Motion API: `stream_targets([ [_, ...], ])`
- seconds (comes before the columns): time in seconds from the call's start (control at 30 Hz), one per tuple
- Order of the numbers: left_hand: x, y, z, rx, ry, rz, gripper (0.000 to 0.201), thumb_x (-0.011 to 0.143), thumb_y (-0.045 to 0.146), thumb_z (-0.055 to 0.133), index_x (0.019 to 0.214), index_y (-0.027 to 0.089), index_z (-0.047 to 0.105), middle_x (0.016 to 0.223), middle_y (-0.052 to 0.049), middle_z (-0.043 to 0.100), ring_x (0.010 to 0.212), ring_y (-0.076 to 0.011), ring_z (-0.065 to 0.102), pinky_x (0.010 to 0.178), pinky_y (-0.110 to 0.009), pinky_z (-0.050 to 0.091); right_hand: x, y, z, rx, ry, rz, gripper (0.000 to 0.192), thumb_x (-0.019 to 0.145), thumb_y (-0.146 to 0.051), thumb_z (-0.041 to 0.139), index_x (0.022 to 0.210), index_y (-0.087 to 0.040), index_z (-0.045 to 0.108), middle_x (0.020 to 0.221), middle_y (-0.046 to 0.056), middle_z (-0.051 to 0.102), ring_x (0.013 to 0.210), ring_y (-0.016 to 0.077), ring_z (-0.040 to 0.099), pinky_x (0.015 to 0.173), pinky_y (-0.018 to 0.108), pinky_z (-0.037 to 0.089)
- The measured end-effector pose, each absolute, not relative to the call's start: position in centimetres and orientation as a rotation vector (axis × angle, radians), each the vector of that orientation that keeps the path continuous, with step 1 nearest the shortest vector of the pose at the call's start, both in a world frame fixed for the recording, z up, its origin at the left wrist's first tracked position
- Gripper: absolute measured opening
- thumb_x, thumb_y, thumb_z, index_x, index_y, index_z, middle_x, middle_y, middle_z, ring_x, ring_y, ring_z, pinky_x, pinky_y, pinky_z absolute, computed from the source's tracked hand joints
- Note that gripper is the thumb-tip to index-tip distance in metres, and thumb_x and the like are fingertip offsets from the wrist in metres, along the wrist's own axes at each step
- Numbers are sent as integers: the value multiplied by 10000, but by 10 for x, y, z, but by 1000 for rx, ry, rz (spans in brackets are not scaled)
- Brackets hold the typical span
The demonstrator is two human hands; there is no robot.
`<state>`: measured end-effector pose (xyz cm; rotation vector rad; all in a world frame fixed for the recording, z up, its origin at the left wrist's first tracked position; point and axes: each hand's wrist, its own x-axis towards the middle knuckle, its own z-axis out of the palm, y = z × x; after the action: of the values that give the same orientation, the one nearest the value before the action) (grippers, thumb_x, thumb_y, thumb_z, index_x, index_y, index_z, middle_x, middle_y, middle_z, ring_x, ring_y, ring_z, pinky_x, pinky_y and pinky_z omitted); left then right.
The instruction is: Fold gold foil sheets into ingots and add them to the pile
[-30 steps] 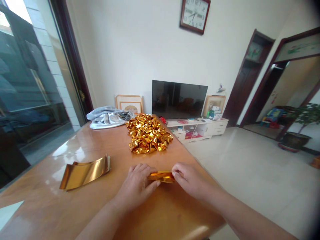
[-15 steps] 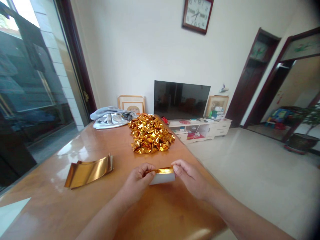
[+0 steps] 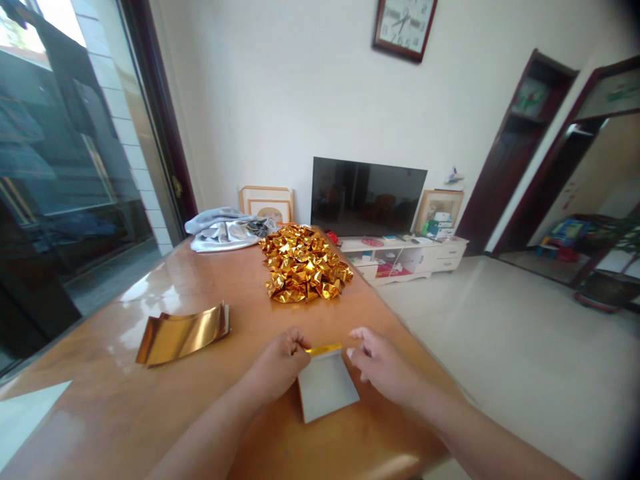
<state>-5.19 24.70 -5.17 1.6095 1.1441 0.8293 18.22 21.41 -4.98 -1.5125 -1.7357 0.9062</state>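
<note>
Gold shows only as a narrow folded strip along the far edge of the sheet (image 3: pixel 327 390); the rest of it turns its pale side up on the counter (image 3: pixel 280 443), close in front of the person. The two hands stand apart, one on either side. The left hand (image 3: pixel 284 360) pinches the far left corner between thumb and fingers, a grip that probably keeps the strip folded over and the sheet from sliding. The right hand (image 3: pixel 383 363) hovers just beside the opposite corner, thumb and forefinger parted, seemingly gripping nothing; that gap leaves the right edge free.

Loose gold-faced sheets (image 3: pixel 183 337) lie in a slightly curled stack to the left, apart from the hands yet likely within easy reach. Beyond, crumpled gold pieces (image 3: pixel 307 267) are heaped well clear of the hands, which leaves the near surface for handling. Grey cloth (image 3: pixel 225 230) sits bunched beside the heap, perhaps pushed there for room.
</note>
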Motion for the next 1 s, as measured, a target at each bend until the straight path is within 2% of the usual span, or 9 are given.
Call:
stream_targets([
  [0.07,-53,249,-54,1738,1258,771,84,770,232,593,840,194,569,624,51,526,568,-112,459,528,-224,276,184,211,-47,-1481,-1889,610,130,927,-278,525,980,-198,612,775,9,627,708,167,601,629,269,436],
  [0.17,-54,250,-53,1912,1400,679,64,768,212,566,816,204,608,677,26,607,635,-138,525,556,-234,294,184,204,-39,-1383,-2119,394,180,942,-219,499,835,-203,643,847,30,634,793,167,583,714,279,435],
  [0.23,-54,249,-50,2002,1464,617,96,782,209,540,819,211,629,724,12,653,669,-152,559,576,-243,300,181,199,-34,-1332,-2252,307,194,950,-201,497,871,-209,674,887,42,634,837,176,572,750,287,436],
  [0.33,-53,247,-45,2075,1506,538,122,791,215,535,837,217,647,764,0,692,685,-165,586,597,-250,307,175,195,-32,-1269,-2404,207,205,957,-206,509,1020,-227,703,982,64,647,943,206,554,841,318,440],
  [0.53,-52,243,-39,2143,1506,467,140,784,204,530,852,225,650,798,-1,709,713,-178,608,610,-255,315,169,195,-34,-1312,-2509,130,306,993,-286,485,1252,-236,641,1104,81,646,1032,241,528,931,368,422],
  [0.73,-62,251,-45,2158,1507,583,145,827,294,537,800,209,651,767,-5,677,701,-169,579,591,-260,301,166,196,-32,-1348,-2593,63,285,1013,-322,456,1185,-226,663,1063,82,650,993,242,533,892,370,407],
  [0.87,-75,258,-42,2111,1409,749,128,819,231,506,803,182,623,742,-5,645,698,-159,567,587,-246,339,166,196,-29,-1353,-2638,10,265,1016,-321,453,1129,-225,671,1006,75,646,942,242,532,835,368,399],
  [1.0,-77,248,-27,2139,1274,690,192,810,163,471,870,186,652,745,11,649,670,-144,564,577,-237,366,167,197,-30,-1339,-2658,7,254,1011,-318,465,1131,-223,667,1003,76,646,936,242,534,841,371,391],
])
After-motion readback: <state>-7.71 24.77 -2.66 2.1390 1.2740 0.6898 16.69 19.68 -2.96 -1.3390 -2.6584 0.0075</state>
